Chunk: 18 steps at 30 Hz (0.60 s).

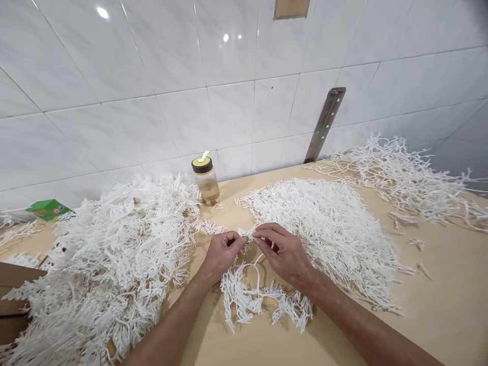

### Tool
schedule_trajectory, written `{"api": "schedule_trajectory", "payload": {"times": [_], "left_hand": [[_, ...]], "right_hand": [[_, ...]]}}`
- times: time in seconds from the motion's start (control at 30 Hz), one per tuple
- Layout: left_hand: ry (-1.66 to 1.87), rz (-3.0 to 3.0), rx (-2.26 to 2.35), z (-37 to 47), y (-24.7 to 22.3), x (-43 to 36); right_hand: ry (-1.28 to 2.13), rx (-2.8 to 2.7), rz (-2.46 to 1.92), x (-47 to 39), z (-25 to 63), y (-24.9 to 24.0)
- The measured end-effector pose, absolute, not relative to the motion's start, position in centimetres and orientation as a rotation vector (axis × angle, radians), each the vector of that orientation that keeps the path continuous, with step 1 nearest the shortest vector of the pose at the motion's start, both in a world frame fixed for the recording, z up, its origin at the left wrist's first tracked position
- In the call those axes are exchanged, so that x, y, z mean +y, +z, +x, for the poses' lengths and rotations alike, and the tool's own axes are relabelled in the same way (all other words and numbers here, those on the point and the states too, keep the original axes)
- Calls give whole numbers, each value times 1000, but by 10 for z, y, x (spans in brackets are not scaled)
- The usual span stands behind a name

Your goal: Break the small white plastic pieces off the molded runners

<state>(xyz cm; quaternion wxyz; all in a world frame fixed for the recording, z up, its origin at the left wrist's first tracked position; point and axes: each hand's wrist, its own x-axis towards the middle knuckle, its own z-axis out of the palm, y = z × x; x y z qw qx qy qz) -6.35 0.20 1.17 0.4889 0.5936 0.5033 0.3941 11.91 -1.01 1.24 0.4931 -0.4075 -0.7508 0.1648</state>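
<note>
Both bare hands, left (pixel 219 254) and right (pixel 287 256), meet over a table (pixel 453 284), thumb and fingertips pinching the top of a white branched sprig (pixel 258 292), perhaps so each steadies it for the other. Its lower tufts spread nearer the wearer. A loose pile (pixel 125 254) sits left and a flatter one (pixel 328 229) right, seemingly for easy reach; a jar (pixel 208 188) stands beyond, near the wall (pixel 236 117).
</note>
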Motion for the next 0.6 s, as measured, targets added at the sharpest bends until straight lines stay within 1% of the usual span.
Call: {"api": "schedule_trajectory", "payload": {"times": [0.27,0.6], "left_hand": [[945,1477,1217,-63,14,0],[916,1532,1182,-61,13,-1]], "right_hand": [[482,-1862,-1053,-11,117,1],[360,-1913,-1121,-10,115,-2]]}}
